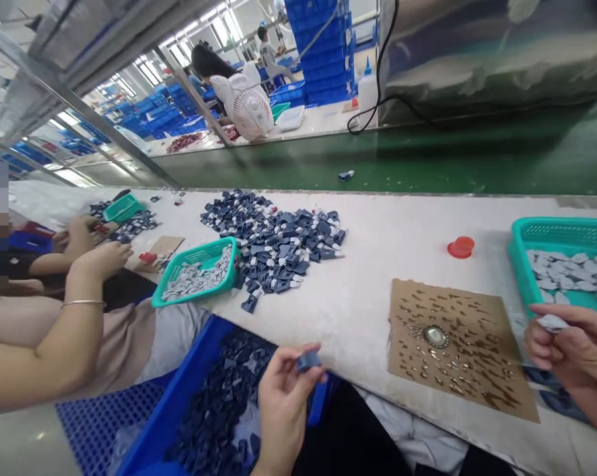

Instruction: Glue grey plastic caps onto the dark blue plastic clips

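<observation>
My left hand (283, 396) pinches a small dark blue plastic part (309, 360) above a blue crate (179, 396) filled with the same dark blue parts. My right hand (570, 350), at the right edge, grips a small grey plastic piece (552, 322). It hovers just in front of a teal basket (521, 254) that holds grey pieces. Between my hands lies a brown cardboard sheet (506, 390) strewn with several small metal pins and a round magnet (436, 336).
A heap of blue-and-white assembled parts (278, 241) covers the white bench, beside a second teal basket (179, 291) of grey pieces. A red cap (461, 247) sits near the far edge. A co-worker's arm with a bracelet (84, 303) reaches in from the left. A green conveyor belt (427, 158) runs behind.
</observation>
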The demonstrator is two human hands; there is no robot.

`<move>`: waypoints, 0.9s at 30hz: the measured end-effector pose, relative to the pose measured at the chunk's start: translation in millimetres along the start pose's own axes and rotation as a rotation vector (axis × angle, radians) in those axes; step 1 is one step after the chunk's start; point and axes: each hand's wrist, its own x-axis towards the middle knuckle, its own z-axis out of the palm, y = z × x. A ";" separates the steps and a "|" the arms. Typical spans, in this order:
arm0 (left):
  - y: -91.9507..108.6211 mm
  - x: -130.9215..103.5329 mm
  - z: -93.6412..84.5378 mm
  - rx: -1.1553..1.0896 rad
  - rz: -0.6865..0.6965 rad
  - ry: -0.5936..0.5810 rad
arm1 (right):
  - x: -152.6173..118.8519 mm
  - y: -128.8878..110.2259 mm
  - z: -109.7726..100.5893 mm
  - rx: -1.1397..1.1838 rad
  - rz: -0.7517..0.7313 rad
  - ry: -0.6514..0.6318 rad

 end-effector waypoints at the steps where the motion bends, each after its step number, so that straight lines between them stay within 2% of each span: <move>1: 3.2 2.4 16.6 -0.057 -0.020 -0.075 | -3.2 -2.1 4.7 -0.031 0.012 0.017; 3: 4.2 6.2 45.8 -0.162 -0.016 -0.211 | -16.1 -11.8 18.3 -0.069 0.046 0.038; 5: -0.9 7.7 68.1 -0.257 0.005 -0.336 | -31.0 -24.8 34.2 -0.051 0.087 0.001; 9: -18.6 2.9 91.7 -0.402 -0.034 -0.505 | -44.4 -40.3 55.9 0.030 0.187 -0.114; 12: -28.1 -1.8 96.7 -0.442 -0.093 -0.543 | -43.2 -41.6 57.7 0.023 0.220 -0.173; 17: -33.0 -3.2 99.1 -0.423 -0.200 -0.645 | -41.8 -43.2 61.5 -0.027 0.213 -0.210; 21: -37.6 -3.1 100.7 -0.440 -0.191 -0.624 | -43.1 -42.0 64.5 -0.087 0.153 -0.180; 27: -43.5 -0.8 98.9 -0.407 -0.139 -0.610 | -43.1 -29.3 37.6 -0.377 0.012 -0.170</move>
